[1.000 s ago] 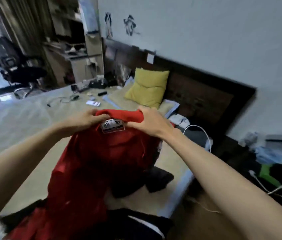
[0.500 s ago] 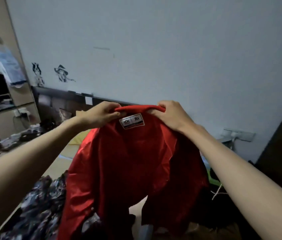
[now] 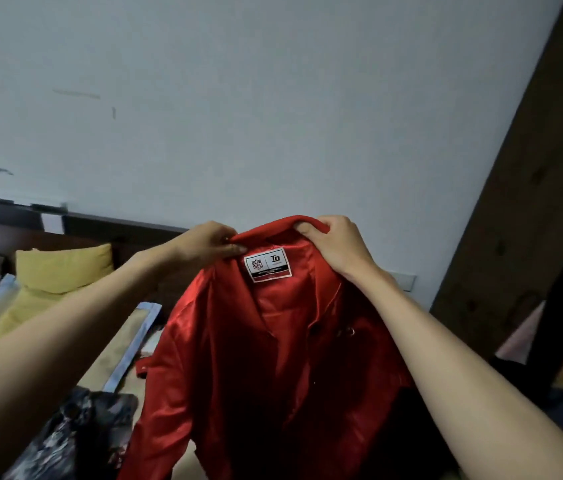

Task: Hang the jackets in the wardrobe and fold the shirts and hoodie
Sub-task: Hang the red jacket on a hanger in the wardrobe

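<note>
A shiny red jacket point(image 3: 273, 368) hangs in front of me, its lining and white neck label facing me. My left hand point(image 3: 209, 242) pinches the collar just left of the label. My right hand point(image 3: 337, 245) grips the collar on the right side. Both arms reach forward at chest height. The jacket's lower part drops out of the frame. A dark patterned garment point(image 3: 65, 434) lies crumpled on the bed at the lower left.
A yellow pillow point(image 3: 55, 275) leans against the dark headboard point(image 3: 117, 230) on the left. A brown wooden wardrobe side point(image 3: 532, 188) rises at the right, with dark clothes below it. A pale wall fills the background.
I have lifted the red jacket up off the bed and turned to the right. The bed and desk have slid out of view, and the wardrobe side has come in at the right.
</note>
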